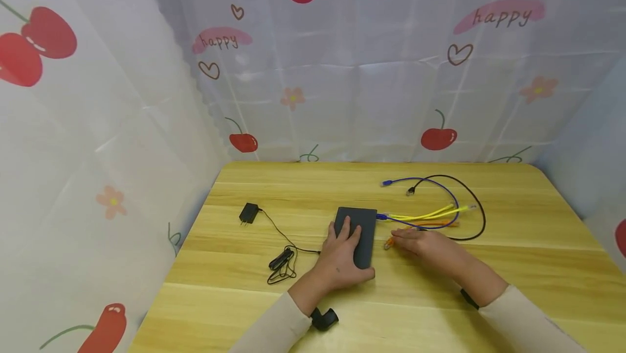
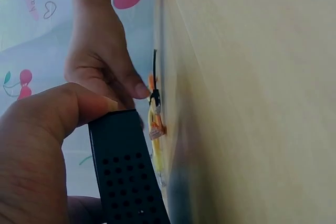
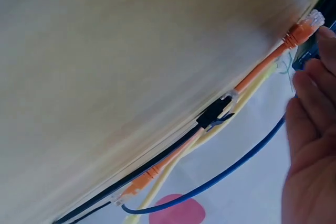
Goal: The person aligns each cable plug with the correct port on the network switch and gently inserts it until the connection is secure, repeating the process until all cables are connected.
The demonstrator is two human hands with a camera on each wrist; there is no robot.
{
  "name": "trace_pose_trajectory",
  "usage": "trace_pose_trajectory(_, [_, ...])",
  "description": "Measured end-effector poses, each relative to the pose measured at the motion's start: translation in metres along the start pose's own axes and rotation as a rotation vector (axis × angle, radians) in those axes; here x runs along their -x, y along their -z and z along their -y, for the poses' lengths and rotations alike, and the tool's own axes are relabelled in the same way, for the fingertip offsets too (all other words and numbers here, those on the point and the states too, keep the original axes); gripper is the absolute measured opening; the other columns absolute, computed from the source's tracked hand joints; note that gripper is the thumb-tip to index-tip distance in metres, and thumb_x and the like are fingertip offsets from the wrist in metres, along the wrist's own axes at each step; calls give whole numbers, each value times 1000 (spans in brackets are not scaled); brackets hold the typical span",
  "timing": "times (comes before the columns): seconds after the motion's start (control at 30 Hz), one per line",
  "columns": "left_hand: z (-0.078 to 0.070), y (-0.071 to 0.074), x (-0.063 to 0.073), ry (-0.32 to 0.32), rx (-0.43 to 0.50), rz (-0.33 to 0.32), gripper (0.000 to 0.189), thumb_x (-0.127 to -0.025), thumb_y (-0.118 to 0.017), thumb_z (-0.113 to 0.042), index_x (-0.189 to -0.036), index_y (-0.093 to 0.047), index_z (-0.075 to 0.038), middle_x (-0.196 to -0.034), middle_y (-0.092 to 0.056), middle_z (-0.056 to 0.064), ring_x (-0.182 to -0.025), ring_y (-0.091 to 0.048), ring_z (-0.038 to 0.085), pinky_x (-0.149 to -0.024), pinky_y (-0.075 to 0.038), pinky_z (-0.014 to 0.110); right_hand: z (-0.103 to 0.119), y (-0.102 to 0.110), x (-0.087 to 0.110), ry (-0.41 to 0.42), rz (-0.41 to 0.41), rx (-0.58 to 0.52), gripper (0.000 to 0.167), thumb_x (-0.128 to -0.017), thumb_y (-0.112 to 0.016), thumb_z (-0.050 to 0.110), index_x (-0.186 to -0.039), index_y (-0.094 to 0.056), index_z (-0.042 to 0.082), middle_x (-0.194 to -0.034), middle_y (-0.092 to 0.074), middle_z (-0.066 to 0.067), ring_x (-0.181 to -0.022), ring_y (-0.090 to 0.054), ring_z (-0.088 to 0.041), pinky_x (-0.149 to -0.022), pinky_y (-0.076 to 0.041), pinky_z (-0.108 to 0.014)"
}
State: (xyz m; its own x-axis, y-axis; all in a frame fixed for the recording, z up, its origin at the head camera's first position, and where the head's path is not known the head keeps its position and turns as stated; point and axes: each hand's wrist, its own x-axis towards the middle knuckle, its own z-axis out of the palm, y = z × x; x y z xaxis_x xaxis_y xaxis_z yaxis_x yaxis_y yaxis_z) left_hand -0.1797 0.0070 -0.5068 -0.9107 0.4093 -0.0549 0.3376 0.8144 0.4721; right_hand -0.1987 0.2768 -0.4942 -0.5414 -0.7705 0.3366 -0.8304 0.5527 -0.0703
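A flat black box (image 1: pixel 363 239) with a vented side (image 2: pixel 128 182) lies on the table. My left hand (image 1: pixel 342 260) rests on it, fingers spread over the top and thumb at the near edge. A blue cable plug (image 1: pixel 381 216) meets its right side. My right hand (image 1: pixel 430 250) hovers just right of the box, fingers fairly straight, fingertips right at the plug of an orange network cable (image 3: pixel 299 34). Beneath and beyond that hand lie yellow cables (image 1: pixel 425 215), the blue cable (image 3: pixel 210 182) and a black network cable (image 3: pixel 173 150).
Left of the box are a black power adapter (image 1: pixel 249 213) and its bundled cord (image 1: pixel 282 260), which runs to the box's left side. The blue cable's loose plug (image 1: pixel 387 183) and the black cable's plug (image 1: pixel 411 191) lie toward the back. A printed curtain (image 1: pixel 357 98) hangs behind the table.
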Motion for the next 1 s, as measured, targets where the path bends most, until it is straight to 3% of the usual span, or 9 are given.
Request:
trace_pose_trajectory(0.17, [-2, -1, -1, 15, -12, 13, 101, -77, -69, -62, -159, -27, -22, -168, -3, 5, -151, -1, 46, -111, -29, 62, -2, -4, -4, -59, 108, 25, 34, -88, -72, 7, -121, -71, 0, -126, -68, -15, -112, -67, -30, -84, -56, -42])
trace_pose_trajectory(0.33, [-5, -1, -1, 24, -26, 13, 102, -76, -71, -63, -159, -29, -19, -168, -4, 8, -151, -1, 47, -111, -30, 62, -6, -10, -7, -81, 140, 29, 33, -91, -70, 10, -123, -70, 0, -127, -68, -14, -113, -67, -29, -86, -56, -42])
trace_pose_trajectory(0.67, [-9, -5, -4, 54, -93, 19, 105, -75, -70, -66, -159, -29, -19, -168, -5, 8, -151, 1, 46, -111, -30, 60, -7, -16, -13, -87, 126, -5, 27, -90, -71, 10, -116, -72, 1, -117, -72, -12, -103, -71, -28, -81, -57, -40])
trace_pose_trajectory(0.87, [-10, -4, -3, 52, -108, 16, 105, -75, -70, -66, -159, -29, -18, -168, -6, 9, -151, 1, 46, -111, -29, 61, -7, -20, -15, -55, 68, -65, 14, -91, -72, 16, -103, -73, 10, -104, -73, 0, -93, -71, -16, -76, -57, -34])
trace_pose_trajectory(1.0, [-9, -5, -4, 53, -108, 14, 105, -74, -71, -65, -159, -30, -18, -168, -7, 9, -151, 1, 46, -111, -29, 61, -6, -21, -15, -37, 35, -63, 14, -91, -73, 16, -103, -74, 9, -103, -74, -2, -93, -71, -17, -76, -57, -35])
